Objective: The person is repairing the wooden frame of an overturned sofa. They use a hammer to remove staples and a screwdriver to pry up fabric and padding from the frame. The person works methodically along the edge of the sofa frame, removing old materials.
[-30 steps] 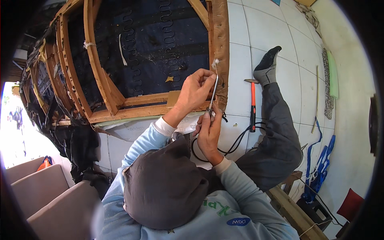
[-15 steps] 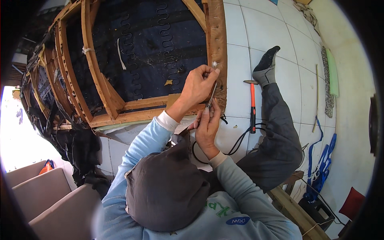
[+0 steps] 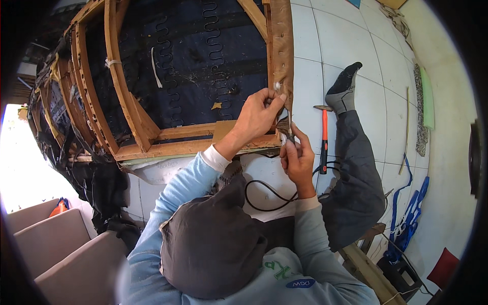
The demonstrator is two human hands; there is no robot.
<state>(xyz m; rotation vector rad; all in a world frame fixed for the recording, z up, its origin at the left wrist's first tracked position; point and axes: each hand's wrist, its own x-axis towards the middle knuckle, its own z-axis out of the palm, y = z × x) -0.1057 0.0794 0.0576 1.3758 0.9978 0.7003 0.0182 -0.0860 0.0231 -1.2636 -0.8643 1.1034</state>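
A wooden furniture frame (image 3: pixel 113 76) with dark backing and zigzag springs has a brown covering (image 3: pixel 282 56) stapled along its right rail. At that rail's lower end, my left hand (image 3: pixel 259 114) is pinched closed by the tip of a thin metal-shafted tool (image 3: pixel 288 121); what its fingertips grip is hidden. Below it, my right hand (image 3: pixel 299 157) grips the tool's lower end, with the shaft pointing up at the brown covering. A small white tuft (image 3: pixel 277 85) sits just above my left fingers.
An orange-handled hammer (image 3: pixel 324 137) lies beside my outstretched leg (image 3: pixel 351 157) on white tiles (image 3: pixel 340 35). A black cord (image 3: pixel 262 208) loops below my right hand. Blue straps (image 3: pixel 406 223) and a green roll (image 3: pixel 428 101) lie along the right wall. Beige cushions (image 3: pixel 51 244) stand at lower left.
Both hands have shifted slightly right, the left also down the brown rail. The tool's long shaft, plainly visible earlier, is now partly behind my left fingers.
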